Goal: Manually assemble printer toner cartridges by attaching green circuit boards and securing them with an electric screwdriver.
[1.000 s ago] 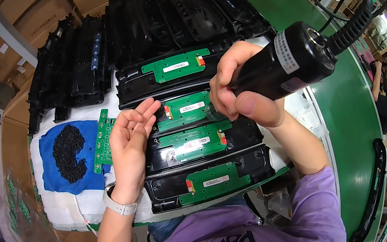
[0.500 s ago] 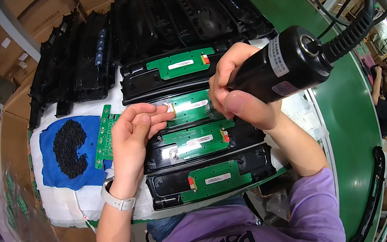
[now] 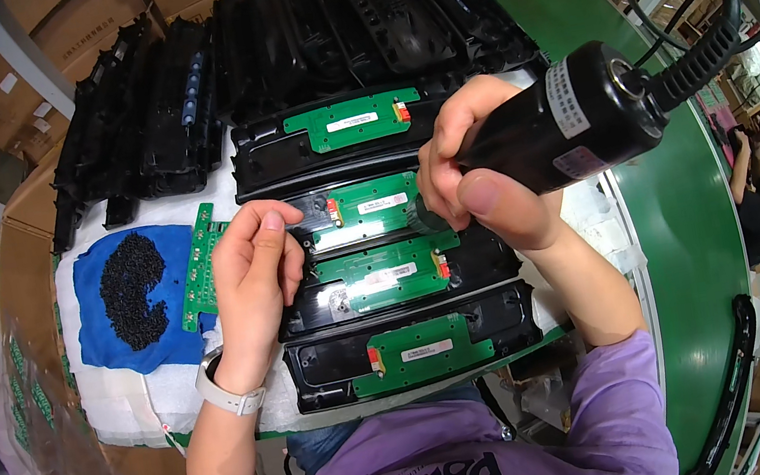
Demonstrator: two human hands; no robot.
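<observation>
Screwdriver (image 3: pixel 550 133) gripped in right hand (image 3: pixel 500 203), seemingly fastening green board (image 3: pixel 363 195); left hand (image 3: pixel 253 261) curled, contents unclear; next likely needs steady aim.

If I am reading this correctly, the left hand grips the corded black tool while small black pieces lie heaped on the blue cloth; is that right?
Not quite: the head view shows the right hand, not the left hand, gripping the corded black tool. The small black pieces do lie heaped on the blue cloth.
</observation>
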